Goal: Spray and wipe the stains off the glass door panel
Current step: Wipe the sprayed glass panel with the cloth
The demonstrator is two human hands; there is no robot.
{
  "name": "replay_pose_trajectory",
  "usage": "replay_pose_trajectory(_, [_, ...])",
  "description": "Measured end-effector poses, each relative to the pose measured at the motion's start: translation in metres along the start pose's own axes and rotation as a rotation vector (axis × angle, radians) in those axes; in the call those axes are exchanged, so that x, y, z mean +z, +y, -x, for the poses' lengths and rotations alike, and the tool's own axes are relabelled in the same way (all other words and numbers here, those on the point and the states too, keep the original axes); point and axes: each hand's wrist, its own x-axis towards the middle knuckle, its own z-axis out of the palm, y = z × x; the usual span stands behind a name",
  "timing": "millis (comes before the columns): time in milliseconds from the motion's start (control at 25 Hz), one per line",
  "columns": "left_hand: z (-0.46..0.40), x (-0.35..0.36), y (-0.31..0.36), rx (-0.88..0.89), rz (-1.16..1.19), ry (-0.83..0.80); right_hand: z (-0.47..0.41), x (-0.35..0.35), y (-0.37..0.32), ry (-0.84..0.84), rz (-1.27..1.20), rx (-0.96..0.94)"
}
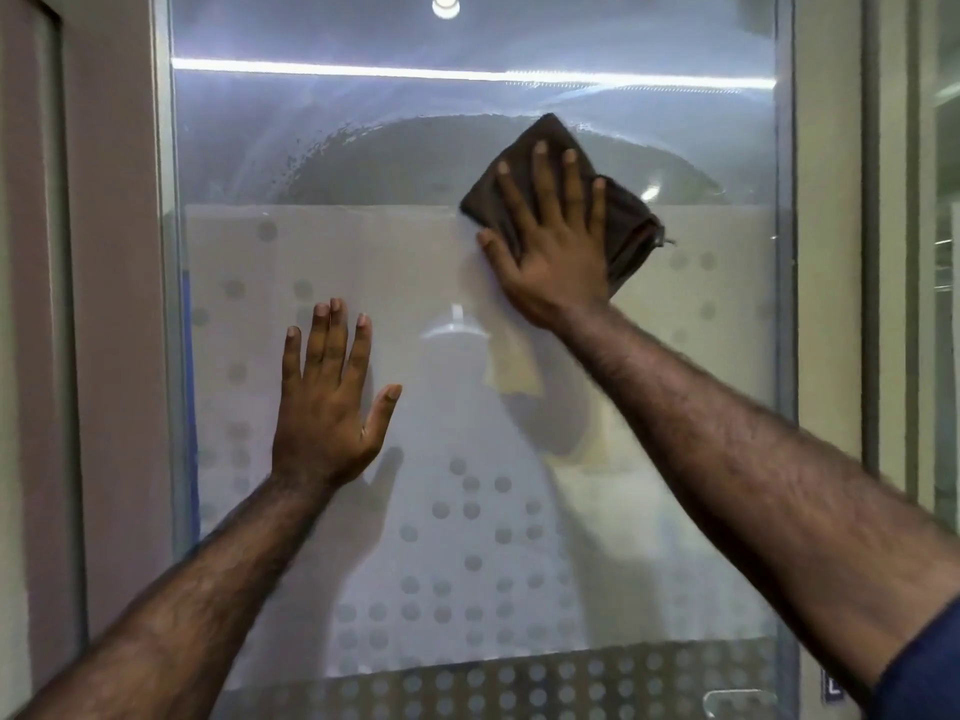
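Your left hand (pixel 324 407) lies flat and open against the tall glass door panel (pixel 363 163), fingers together and pointing up, thumb spread to the right, pressed on the frosted, dot-patterned band (pixel 363 262) well below that band's top edge, with the bare forearm reaching up from the lower left. Up and to the right, your right hand (pixel 550 241) is splayed open, palm pressing a folded dark brown cloth (pixel 623 220) flat against the glass, right across the band's top edge, arm extended from the lower right.
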Motion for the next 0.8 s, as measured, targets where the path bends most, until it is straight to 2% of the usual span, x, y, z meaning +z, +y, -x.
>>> replay_pose_trajectory(80, [0.001,-0.001,-0.001,0.001,0.007,-0.006,0.018,0.004,-0.003,-0.036,0.012,-0.166])
replay_pose_trajectory(160, [0.001,0.000,-0.003,0.015,0.010,-0.001,0.029,0.002,0.018,-0.032,0.010,-0.213])
replay_pose_trajectory(320, [0.004,0.003,-0.005,0.019,0.011,0.014,0.055,-0.008,0.079,-0.029,-0.003,0.084])
replay_pose_trajectory(400, [0.007,0.002,-0.002,0.014,0.000,0.004,0.084,-0.007,0.096,-0.034,-0.012,0.171])
replay_pose_trajectory(640, [0.014,-0.007,0.012,-0.063,-0.041,-0.080,0.195,0.002,0.068,-0.108,-0.088,0.180])
replay_pose_trajectory(800, [0.039,-0.022,0.063,-0.239,0.078,-0.236,0.261,-0.007,0.026,-0.269,-0.282,0.208])
